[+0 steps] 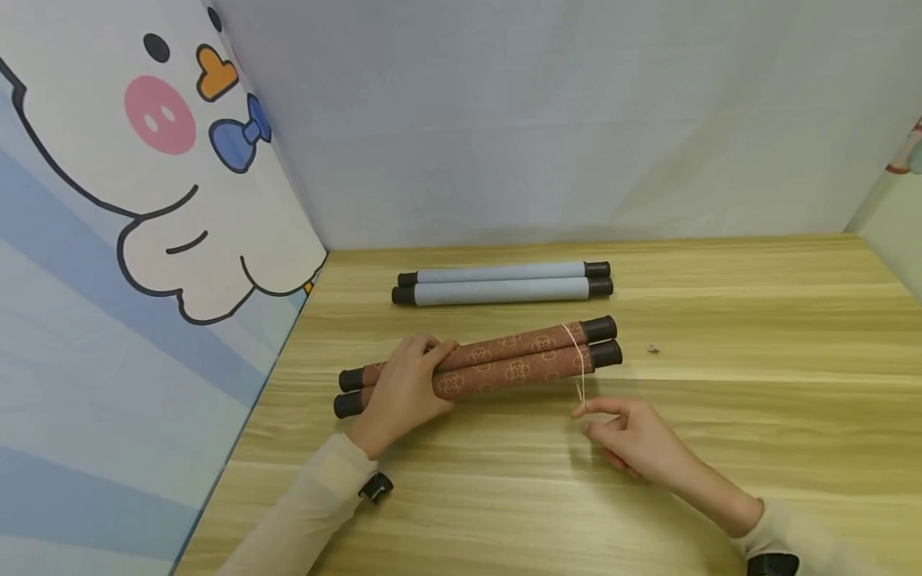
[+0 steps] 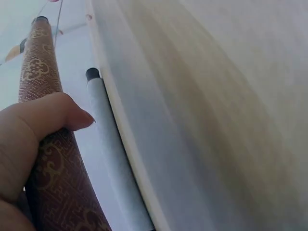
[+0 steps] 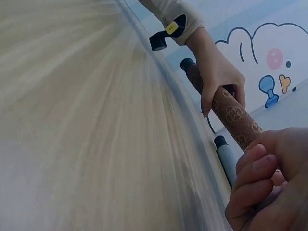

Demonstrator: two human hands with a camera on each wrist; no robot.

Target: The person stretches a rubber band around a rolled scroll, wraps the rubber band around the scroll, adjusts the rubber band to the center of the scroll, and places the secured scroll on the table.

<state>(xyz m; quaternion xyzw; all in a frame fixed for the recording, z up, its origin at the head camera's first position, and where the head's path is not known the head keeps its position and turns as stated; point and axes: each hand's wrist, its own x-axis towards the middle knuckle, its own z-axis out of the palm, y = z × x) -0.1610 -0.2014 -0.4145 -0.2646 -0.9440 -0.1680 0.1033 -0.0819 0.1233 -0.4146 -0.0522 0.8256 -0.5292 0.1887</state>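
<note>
A brown scroll (image 1: 517,370) with gold patterns and black end knobs is rolled on two rods lying side by side, tilted with its right end farther back. My left hand (image 1: 405,390) grips it near its left end; in the left wrist view the thumb (image 2: 72,113) lies across the patterned roll. A thin pale cord (image 1: 582,364) loops round the scroll near its right end and hangs toward me. My right hand (image 1: 637,438) pinches the lower end of that cord between thumb and index finger. In the right wrist view its other fingers (image 3: 255,192) are curled.
Behind the brown scroll lies a light-blue scroll (image 1: 502,291) with black knobs, also rolled from both ends. A tiny crumpled scrap (image 1: 652,348) sits to the right on the wooden table (image 1: 778,336). A white cloth (image 1: 547,120) stands behind, a cartoon-printed one (image 1: 94,264) at left.
</note>
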